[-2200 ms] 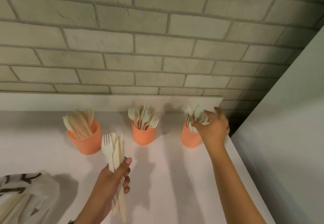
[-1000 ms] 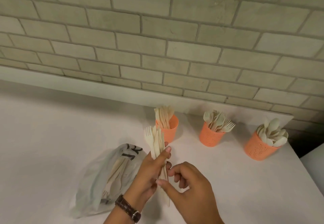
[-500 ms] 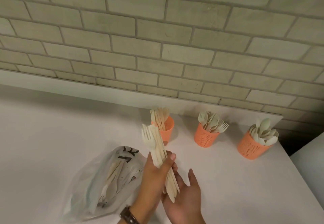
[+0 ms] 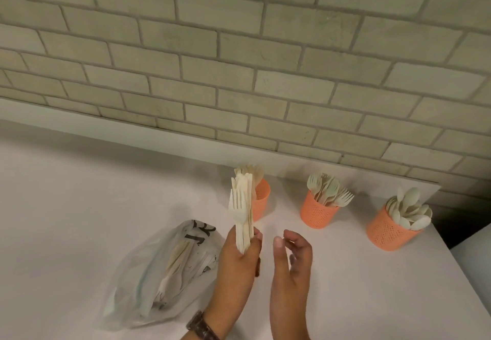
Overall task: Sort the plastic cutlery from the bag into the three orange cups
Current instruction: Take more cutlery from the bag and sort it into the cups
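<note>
Left hand (image 4: 236,256) grips the cutlery (image 4: 241,206) upright, I think so that each head shows for choosing; right hand (image 4: 292,256), loose and empty, is just beside it. Bag (image 4: 164,273) lies at left, cups (image 4: 317,213) behind

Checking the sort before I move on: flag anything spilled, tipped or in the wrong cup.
Nothing stands out. The left cup, middle cup with forks and right cup with spoons all stand upright, and no cutlery lies loose on the table. The bag merely slumps, pieces still inside.
</note>
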Demonstrator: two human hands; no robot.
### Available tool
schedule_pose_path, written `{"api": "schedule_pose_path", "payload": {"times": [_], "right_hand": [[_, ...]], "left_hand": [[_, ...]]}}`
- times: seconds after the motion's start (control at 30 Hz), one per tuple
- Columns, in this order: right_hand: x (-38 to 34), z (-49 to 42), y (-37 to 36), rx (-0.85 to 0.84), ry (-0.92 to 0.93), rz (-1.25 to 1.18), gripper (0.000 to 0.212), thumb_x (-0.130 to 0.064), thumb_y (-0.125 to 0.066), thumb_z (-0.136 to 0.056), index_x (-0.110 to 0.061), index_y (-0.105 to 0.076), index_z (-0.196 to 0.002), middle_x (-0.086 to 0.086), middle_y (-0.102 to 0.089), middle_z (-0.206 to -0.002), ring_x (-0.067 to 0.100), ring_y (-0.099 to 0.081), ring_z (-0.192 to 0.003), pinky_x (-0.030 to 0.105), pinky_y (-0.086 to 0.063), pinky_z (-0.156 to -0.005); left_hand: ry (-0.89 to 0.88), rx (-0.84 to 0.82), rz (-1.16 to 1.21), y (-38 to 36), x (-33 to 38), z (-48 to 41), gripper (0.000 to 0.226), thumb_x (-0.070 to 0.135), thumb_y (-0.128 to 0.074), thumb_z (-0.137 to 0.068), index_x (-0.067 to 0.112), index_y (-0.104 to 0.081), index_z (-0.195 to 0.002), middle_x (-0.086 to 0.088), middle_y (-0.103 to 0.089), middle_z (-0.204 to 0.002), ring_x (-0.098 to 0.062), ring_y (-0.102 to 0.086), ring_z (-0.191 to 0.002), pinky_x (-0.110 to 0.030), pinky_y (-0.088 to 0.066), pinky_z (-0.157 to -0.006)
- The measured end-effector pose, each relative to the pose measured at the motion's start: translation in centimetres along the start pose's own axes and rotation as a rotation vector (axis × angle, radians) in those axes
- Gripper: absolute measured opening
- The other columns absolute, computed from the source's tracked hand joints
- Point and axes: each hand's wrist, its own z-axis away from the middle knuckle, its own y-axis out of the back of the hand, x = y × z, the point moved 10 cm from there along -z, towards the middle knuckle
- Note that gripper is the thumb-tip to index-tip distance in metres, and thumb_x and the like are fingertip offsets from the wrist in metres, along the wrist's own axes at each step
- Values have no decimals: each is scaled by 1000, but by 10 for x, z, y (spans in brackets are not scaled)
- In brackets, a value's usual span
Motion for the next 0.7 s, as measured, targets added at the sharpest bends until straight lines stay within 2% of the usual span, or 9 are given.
{"api": "schedule_pose_path", "payload": {"times": [0.07, 0.1, 0.17, 0.23, 0.3, 0.43, 0.5, 0.57, 0.7], "right_hand": [[-27, 3, -13, -156, 303, 276, 35, -64, -65, -66, -34, -57, -82, -14, -59, -85, 9, -56, -87, 13, -43, -77], [-28, 5, -21, -230, 317, 320, 36, -63, -69, -63, -32, -60, -76, -13, -59, -77, 11, -56, -78, 11, -43, -72], [-24, 6, -36, -311, 256, 312, 29, -51, -76, -58, -27, -64, -69, -11, -59, -68, 12, -54, -69, 12, -43, -66], [-17, 2, -40, -292, 180, 274, 21, -36, -81, -59, -24, -65, -66, -8, -61, -66, 10, -54, -64, 13, -44, -63], [-10, -4, -42, -272, 92, 258, 17, -21, -83, -65, -20, -66, -63, -6, -64, -64, 8, -52, -58, 14, -43, -60], [0, -5, -46, -292, -25, 265, 12, -15, -80, -67, -14, -69, -63, -3, -67, -61, 11, -54, -54, 19, -46, -58], [6, -7, -45, -290, -93, 238, 10, -9, -79, -67, -11, -69, -65, 3, -70, -62, 20, -62, -58, 21, -51, -61], [11, -11, -41, -276, -176, 176, 8, -2, -75, -67, -6, -69, -64, 10, -70, -63, 20, -65, -57, 22, -52, -62], [22, -19, -23, -180, -344, 31, 16, 3, -66, -75, -8, -67, -64, 3, -69, -58, 12, -63, -51, 19, -49, -53]], "left_hand": [[-31, 48, -142, 11, -4, -4, 19, 14, -49, -93, 12, -48, -74, 3, -50, -62, -9, -48, -55, -22, -42, -57], [-47, 98, -166, 17, -4, -4, 24, 15, -47, -94, 10, -43, -71, -1, -46, -61, -11, -46, -55, -25, -41, -59], [-114, 80, -131, 16, -1, -2, 20, 18, -46, -93, 12, -41, -74, -6, -44, -63, -16, -45, -56, -31, -43, -59], [-133, -2, -187, 9, -3, 5, 17, 14, -37, -95, 23, -48, -85, 2, -57, -74, -10, -57, -67, -26, -51, -64], [-124, 34, -207, 15, -6, 5, 18, 17, -37, -92, 29, -50, -93, 3, -62, -83, -14, -62, -77, -34, -56, -72], [-73, 80, -267, 23, -11, 1, 21, 10, -46, -91, 30, -49, -92, 1, -63, -84, -20, -62, -79, -46, -55, -75], [-129, 135, -363, 29, -7, 0, 14, 15, -51, -87, 27, -51, -94, 9, -61, -75, -11, -60, -69, -37, -53, -62], [-180, 149, -501, 30, -1, -1, 18, 14, -55, -84, 24, -49, -98, 13, -54, -68, -2, -54, -61, -21, -39, -49], [-156, 79, -666, 14, -14, -12, 24, 15, -57, -86, 21, -48, -108, 13, -47, -68, -4, -47, -55, -14, -26, -45]]}}
